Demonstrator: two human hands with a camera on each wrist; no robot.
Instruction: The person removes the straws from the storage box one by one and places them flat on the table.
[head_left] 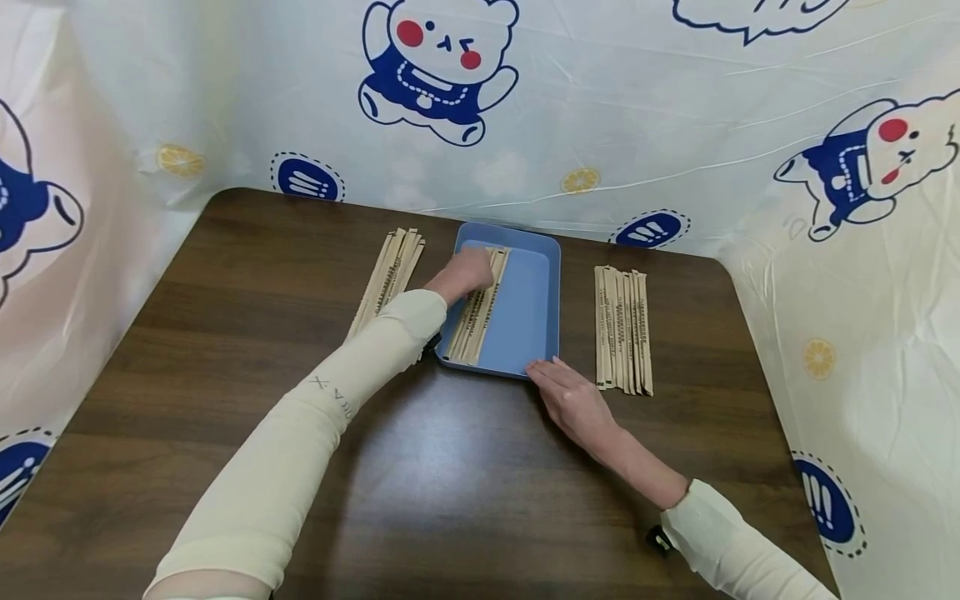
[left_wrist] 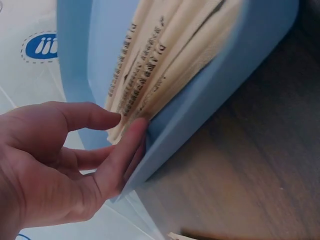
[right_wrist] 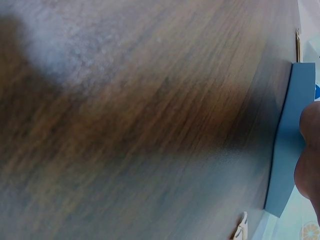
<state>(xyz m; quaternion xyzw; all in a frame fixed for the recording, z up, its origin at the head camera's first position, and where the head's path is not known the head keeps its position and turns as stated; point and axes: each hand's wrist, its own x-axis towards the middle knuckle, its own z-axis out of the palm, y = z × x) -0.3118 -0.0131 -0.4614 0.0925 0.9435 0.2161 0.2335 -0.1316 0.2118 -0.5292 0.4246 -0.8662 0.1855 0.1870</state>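
Note:
A blue tray [head_left: 532,308] lies on the table, with a bundle of paper-wrapped chopsticks [head_left: 480,321] along its left side. My left hand [head_left: 471,268] reaches into the tray's far left part. In the left wrist view, thumb and fingers [left_wrist: 132,137] pinch the end of that bundle [left_wrist: 145,75], close to the tray wall [left_wrist: 195,115]. At the near right corner, my right hand [head_left: 573,400] rests its extended fingers against the tray. The right wrist view shows only part of that hand [right_wrist: 310,155], touching the tray's outer wall [right_wrist: 287,140].
More wrapped chopsticks [head_left: 390,275] lie left of the tray, partly hidden by my left sleeve. Another row of them [head_left: 622,329] lies to the right. The brown wooden table [head_left: 465,483] meets a patterned cloth [head_left: 510,167] at the back and sides.

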